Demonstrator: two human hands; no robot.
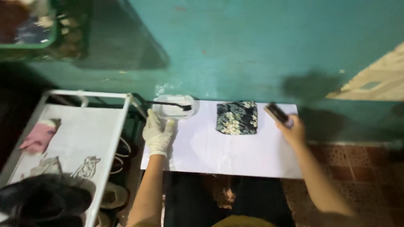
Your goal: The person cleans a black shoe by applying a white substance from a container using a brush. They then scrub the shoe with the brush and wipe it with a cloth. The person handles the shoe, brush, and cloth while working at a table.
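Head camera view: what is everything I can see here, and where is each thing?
board: one, white, across the person's lap
dish: one, clear, board's far left corner
brush: one, black, lying across the dish
floral cloth: one, dark with pale flowers, folded at the board's far middle
rack: one, white frame, on the left
pink cloth: one, on the rack
wall: teal, behind the board
floor tiles: reddish, on the right
left hand: white glove, beside the dish
right hand: bare, holding a dark block
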